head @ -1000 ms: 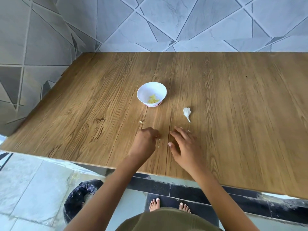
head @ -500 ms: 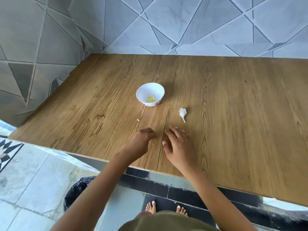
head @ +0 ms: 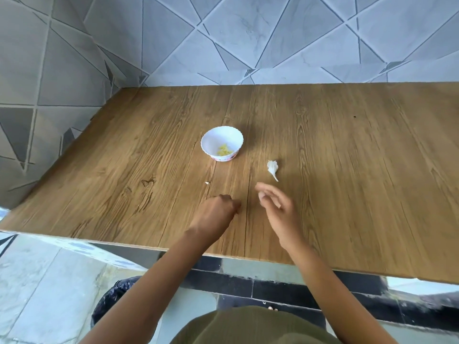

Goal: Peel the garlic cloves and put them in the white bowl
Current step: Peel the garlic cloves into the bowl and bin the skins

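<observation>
The wooden worktop (head: 347, 170) carried everything, its near edge running just above a black-lined bin (head: 111, 301) on the floor. Toward the middle stood the white bowl (head: 221, 143), upright, with a small heap of yellowish peeled garlic (head: 224, 150) lying in its bottom; judged from that, several cloves were already done.

The left hand (head: 214, 214) rested on the worktop near the front edge, curled into a loose fist with the fingertips tucked toward the right. Whether it pinched a clove or only skin could not be told. The right hand (head: 275, 207) hovered just beside it, blurred, fingers loosely spread and part open, apparently holding nothing, though the blur left that unsure.

To the right of the bowl and just beyond the right hand lay a white garlic piece (head: 272, 167) with a thin papery tail pointing toward the near edge. It looked like a clove in its skin, or possibly only husk. If a clove, it would likely be light and firm inside, with dry, brittle skin that tears easily and slides over the flesh. The plump body would be the sensible place to pinch, while the tail end would give a nail somewhere to start the peel.

Smallest, a pale scrap (head: 206, 183) lay left of both hands, probably loose skin
</observation>
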